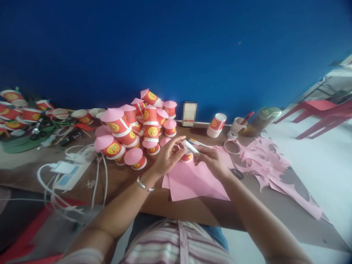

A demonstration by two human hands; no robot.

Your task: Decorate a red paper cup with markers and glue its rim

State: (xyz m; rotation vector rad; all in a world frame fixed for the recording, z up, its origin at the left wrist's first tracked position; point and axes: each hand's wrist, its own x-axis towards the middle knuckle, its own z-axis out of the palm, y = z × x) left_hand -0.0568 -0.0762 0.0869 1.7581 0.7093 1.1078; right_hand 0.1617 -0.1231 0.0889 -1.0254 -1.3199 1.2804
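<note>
My right hand [213, 159] is closed round a white tube-like stick [190, 147], probably glue, held over pink paper sheets [195, 181]. My left hand [167, 157] pinches the stick's near end with thumb and fingers; a silver bracelet sits on that wrist. A small red paper cup [187, 157] stands just under the stick, partly hidden by both hands. A pile of red cups capped with pink paper discs [132, 126] lies just left of my left hand.
Pink paper offcuts [271, 165] spread along the right table edge. A tape ring [231, 146], an upright red cup [217, 124], a cup holding a pencil [239, 124] and a jar stand behind. A white power strip with cables [70, 170] lies left; more cups far left.
</note>
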